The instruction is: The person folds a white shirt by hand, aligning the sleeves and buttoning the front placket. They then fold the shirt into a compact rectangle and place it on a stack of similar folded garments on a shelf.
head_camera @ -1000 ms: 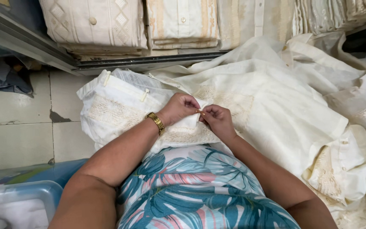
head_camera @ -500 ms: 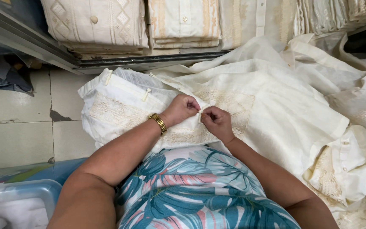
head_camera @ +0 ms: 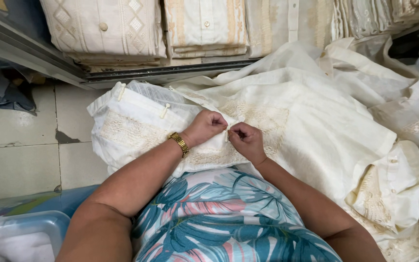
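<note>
Below shelves [head_camera: 122, 73] of folded shirts, a cream shirt [head_camera: 136, 126] lay across the lap — both the left hand [head_camera: 208, 125] and right hand [head_camera: 246, 140] pinched shut on its embroidered front, barely moved from a second earlier — the fiddly work there apparently unfinished.

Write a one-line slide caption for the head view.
Left hand and right hand pinch the front of a cream embroidered shirt on the lap.

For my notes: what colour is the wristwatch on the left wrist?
Gold; the wristwatch shows best in the head view.
</note>
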